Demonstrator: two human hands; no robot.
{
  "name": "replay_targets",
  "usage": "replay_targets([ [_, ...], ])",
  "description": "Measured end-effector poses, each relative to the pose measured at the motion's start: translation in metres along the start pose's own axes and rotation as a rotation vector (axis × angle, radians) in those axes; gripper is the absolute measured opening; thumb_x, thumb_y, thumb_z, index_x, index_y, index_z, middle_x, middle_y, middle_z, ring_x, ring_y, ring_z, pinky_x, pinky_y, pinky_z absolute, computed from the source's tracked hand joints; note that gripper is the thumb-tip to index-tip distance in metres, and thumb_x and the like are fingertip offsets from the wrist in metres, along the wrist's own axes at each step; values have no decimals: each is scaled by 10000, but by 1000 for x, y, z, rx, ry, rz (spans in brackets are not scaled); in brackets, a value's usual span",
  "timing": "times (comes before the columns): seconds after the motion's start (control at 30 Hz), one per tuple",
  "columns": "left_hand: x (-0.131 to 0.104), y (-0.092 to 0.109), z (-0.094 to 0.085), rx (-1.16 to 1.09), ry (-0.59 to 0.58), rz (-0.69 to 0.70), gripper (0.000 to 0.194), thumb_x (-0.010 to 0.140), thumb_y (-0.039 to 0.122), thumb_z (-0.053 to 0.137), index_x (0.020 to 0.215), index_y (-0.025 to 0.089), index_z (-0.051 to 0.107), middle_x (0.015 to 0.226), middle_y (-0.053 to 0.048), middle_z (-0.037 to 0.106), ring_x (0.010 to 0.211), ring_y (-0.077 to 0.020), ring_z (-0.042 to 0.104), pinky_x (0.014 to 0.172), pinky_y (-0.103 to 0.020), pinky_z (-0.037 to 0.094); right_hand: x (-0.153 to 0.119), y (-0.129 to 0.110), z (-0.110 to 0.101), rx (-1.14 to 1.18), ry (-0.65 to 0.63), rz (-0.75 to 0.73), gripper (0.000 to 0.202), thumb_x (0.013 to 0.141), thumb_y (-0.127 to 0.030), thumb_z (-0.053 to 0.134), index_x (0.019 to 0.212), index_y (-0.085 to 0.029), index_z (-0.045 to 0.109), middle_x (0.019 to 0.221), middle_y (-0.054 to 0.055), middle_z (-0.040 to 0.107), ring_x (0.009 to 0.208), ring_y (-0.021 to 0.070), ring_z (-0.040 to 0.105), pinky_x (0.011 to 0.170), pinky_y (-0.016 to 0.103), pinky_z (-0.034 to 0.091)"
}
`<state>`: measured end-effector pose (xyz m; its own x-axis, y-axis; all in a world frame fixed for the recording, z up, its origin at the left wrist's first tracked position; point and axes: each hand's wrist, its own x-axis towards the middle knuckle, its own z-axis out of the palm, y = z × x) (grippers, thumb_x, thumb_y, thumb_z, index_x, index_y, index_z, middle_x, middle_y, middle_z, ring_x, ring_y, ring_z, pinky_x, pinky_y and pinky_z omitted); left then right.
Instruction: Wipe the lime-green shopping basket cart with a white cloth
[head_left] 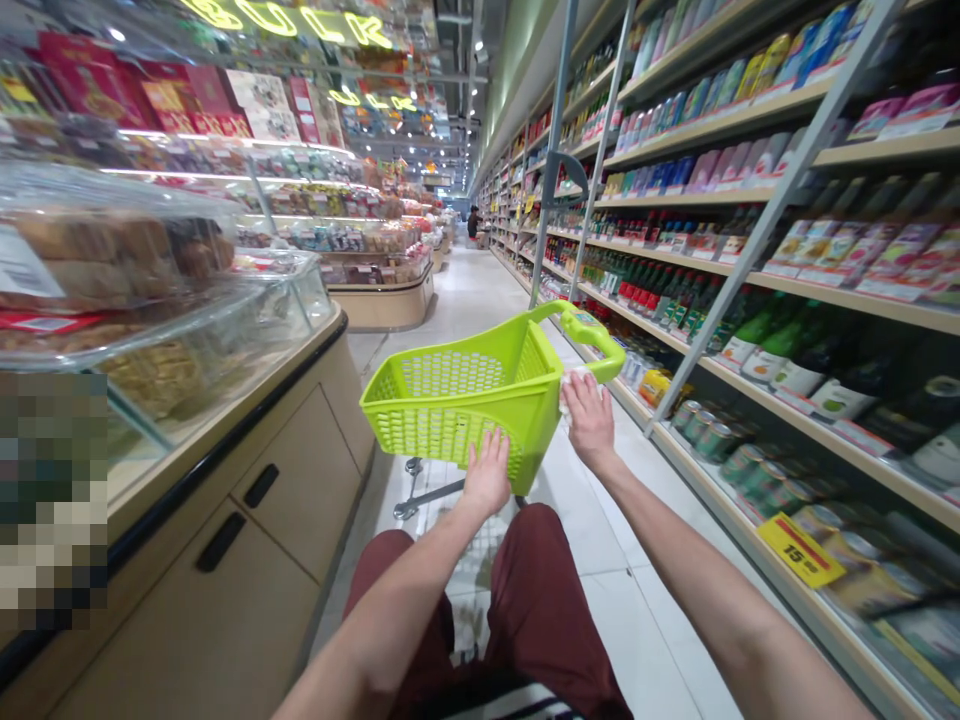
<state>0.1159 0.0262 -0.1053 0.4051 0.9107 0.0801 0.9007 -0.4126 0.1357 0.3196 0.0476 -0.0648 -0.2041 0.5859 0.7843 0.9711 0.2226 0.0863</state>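
A lime-green shopping cart (450, 385) with a perforated basket stands in the aisle directly before me, turned sideways with its handle to the right. Against the basket's near side lies my left hand (489, 472), its fingers stretched out and holding nothing. My right hand (590, 415) presses a white cloth or tissue (574, 378) against the cart's back end, just under the looped handle (611, 350). Most of the cloth is hidden beneath those fingers. From above, the basket's visible inside shows no goods.
Shelves of bottles and cans (750, 480) line the right, with a grey ladder-like frame (780, 200) leaning along them. At left stands a wooden counter (300, 500) with glass bins and packaged food. A distant person (472, 225) is down the white-tiled aisle (480, 280).
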Motion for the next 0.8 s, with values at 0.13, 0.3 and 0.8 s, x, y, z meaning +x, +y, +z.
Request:
replay_targets([
  [0.13, -6, 4, 3, 2, -3, 9, 729, 700, 178, 444, 1375, 135, 173, 1469, -67, 66, 1344, -223, 33, 1074, -465, 114, -33, -20, 30, 20, -167, -120, 455, 833, -71, 333, 1270, -156, 425, 1358, 88, 376, 1317, 208, 167, 1025, 461, 221],
  [0.3, -10, -7, 4, 25, -13, -2, 740, 704, 229, 464, 1375, 128, 168, 1469, -78, 69, 1344, -233, 30, 1075, -465, 104, -65, -34, 39, 83, -243, -202, 448, 820, -54, 335, 1239, -153, 461, 1315, 94, 436, 1300, 207, 225, 996, 447, 279],
  [0.8, 0, -10, -4, -25, 60, -15, 753, 667, 157, 440, 1372, 146, 176, 1470, -61, 85, 1344, -226, 26, 1080, -455, 100, -49, -35, 44, 45, -319, -264, 434, 827, -80, 362, 1237, -179, 463, 1312, 94, 441, 1277, 215, 282, 991, 449, 283],
])
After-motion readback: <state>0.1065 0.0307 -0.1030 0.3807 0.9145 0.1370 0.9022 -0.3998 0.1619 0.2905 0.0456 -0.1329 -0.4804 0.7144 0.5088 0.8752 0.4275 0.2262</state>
